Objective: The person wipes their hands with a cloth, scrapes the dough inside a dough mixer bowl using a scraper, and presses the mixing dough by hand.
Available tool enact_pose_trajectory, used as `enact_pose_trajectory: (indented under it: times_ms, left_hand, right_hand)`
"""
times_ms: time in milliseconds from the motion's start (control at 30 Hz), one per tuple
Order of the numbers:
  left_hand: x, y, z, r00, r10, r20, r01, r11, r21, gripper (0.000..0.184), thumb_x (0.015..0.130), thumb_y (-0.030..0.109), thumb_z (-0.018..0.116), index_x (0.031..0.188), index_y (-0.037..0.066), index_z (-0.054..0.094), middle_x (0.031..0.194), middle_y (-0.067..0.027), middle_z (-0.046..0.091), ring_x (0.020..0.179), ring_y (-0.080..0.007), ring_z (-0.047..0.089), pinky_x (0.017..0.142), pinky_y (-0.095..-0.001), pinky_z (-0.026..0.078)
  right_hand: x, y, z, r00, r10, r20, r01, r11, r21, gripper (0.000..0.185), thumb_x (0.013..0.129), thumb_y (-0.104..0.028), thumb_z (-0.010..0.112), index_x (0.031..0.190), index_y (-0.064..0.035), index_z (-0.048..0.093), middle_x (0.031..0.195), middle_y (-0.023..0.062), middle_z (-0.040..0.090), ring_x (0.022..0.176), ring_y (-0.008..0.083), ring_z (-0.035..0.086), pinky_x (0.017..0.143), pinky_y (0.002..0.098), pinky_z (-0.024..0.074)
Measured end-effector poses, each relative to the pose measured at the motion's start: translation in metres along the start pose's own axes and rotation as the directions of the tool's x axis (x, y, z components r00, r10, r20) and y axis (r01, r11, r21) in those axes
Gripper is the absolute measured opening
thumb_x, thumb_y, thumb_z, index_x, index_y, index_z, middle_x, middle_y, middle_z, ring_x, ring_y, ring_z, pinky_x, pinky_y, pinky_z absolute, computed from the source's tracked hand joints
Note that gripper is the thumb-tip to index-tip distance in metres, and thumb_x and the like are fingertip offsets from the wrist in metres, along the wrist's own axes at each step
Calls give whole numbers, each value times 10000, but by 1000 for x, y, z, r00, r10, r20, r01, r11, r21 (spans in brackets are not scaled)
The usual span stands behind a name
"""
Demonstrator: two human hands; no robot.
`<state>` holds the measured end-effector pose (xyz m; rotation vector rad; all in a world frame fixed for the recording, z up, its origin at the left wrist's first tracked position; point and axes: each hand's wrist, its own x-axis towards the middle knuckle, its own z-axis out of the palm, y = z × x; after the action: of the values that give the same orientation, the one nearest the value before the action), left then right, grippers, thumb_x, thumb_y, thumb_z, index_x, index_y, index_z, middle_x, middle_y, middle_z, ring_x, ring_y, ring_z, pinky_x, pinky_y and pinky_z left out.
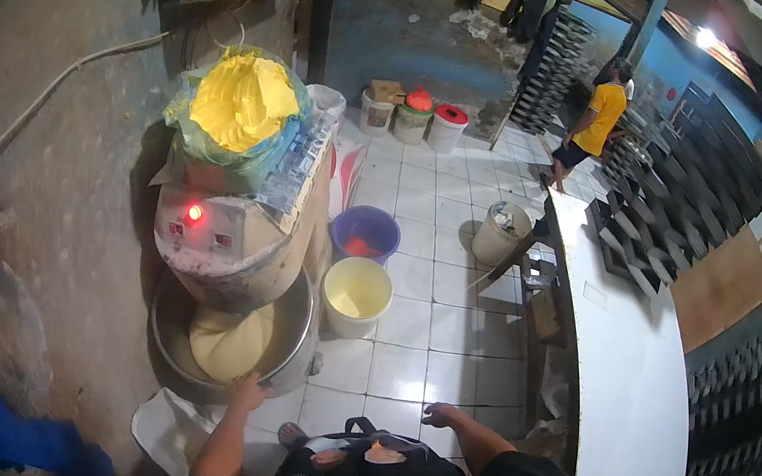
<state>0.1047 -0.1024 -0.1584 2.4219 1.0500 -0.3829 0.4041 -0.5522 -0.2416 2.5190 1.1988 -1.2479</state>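
Note:
My left hand (250,391) is at the front rim of a large metal mixer bowl (295,362), its fingers near a mass of pale dough (230,342). Whether it touches the dough or the rim is too small to tell, and its finger shape is unclear. Over the tiled floor, in front of my body, my right hand (442,415) hangs in the air with fingers partly bent and nothing visible in it. Above the bowl stands the mixer body (251,264) with a lit red lamp. On its top sits a plastic bag of yellow fat (244,102).
Right of the mixer stand a cream bucket (357,298) and a purple tub (367,234). A long white table (621,398) runs along the right, with stacked dark metal trays (689,194). A person in a yellow shirt (598,122) stands farther back. A waste bucket (501,234) is near the table.

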Motion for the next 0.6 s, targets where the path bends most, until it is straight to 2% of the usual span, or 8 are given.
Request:
enact_pose_trajectory:
  times_ms: [133, 233, 300, 367, 433, 500, 533, 600]
  left_hand:
    - [2, -2, 9, 998, 4, -60, -4, 1000, -5, 654, 774, 473, 682, 1283, 86, 543, 1291, -141, 574, 1241, -346, 490, 1085, -501, 276]
    - [9, -3, 14, 998, 20, -55, -25, 996, -80, 646, 776, 472, 668, 1259, 60, 549, 1293, -169, 564, 1231, -340, 496, 1059, -494, 321]
    - [13, -4, 23, 994, 36, -100, -41, 998, -47, 636, 770, 435, 699, 1256, 52, 552, 1275, -179, 569, 1220, -351, 499, 1040, -458, 349]
    - [1, 5, 15, 994, 2, -111, -4, 1000, -25, 652, 778, 447, 695, 1281, 64, 535, 1318, -172, 544, 1274, -353, 446, 1070, -481, 298]
    - [3, -4, 23, 991, -41, -130, 37, 999, -36, 640, 773, 425, 699, 1290, 87, 532, 1312, -167, 548, 1275, -338, 445, 1083, -477, 274]
    - [4, -14, 23, 993, -30, -115, 26, 999, -33, 631, 768, 414, 701, 1291, 102, 535, 1311, -153, 549, 1273, -324, 447, 1088, -465, 269]
    - [5, -15, 22, 993, -13, -114, 10, 999, -31, 628, 766, 408, 702, 1292, 110, 536, 1311, -147, 550, 1271, -317, 448, 1090, -459, 266]
    - [-5, -11, 10, 992, 4, -126, -6, 1000, -16, 612, 768, 406, 688, 1287, 116, 545, 1278, -128, 578, 1259, -311, 467, 1096, -458, 271]
  right_hand:
    - [-35, 21, -16, 974, 178, 137, -217, 905, 367, 553, 855, -487, 584, 1165, -32, 636, 1214, 181, 614, 1144, 347, 568, 989, 430, 449]
    - [-22, 18, -25, 988, 138, 71, -151, 960, 237, 551, 854, -489, 588, 1171, -41, 638, 1209, 179, 620, 1138, 340, 575, 977, 416, 459]
    - [44, 62, 20, 1000, -21, -16, 23, 994, 109, 563, 852, -495, 590, 1191, -47, 630, 1190, 175, 634, 1128, 334, 584, 971, 407, 462]
    - [-1, -14, -49, 1000, 23, 6, -24, 972, 236, 576, 851, -494, 587, 1226, -57, 612, 1197, 171, 635, 1136, 328, 582, 962, 412, 465]
    - [41, -6, -26, 995, 26, -93, 11, 925, 381, 540, 847, -442, 621, 1220, -52, 613, 1101, 170, 676, 1022, 293, 641, 872, 395, 509]
    - [36, -38, -46, 996, -4, -91, 53, 841, 538, 495, 839, -370, 659, 1210, -44, 618, 969, 150, 704, 873, 231, 670, 759, 349, 533]
    - [26, -64, -63, 994, 17, -111, 40, 872, 488, 475, 833, -305, 683, 1210, -25, 613, 885, 126, 706, 789, 188, 663, 692, 315, 529]
    - [11, -102, -86, 993, -19, -112, 71, 876, 477, 458, 858, -283, 639, 1209, 9, 601, 873, 132, 710, 796, 195, 673, 718, 320, 529]
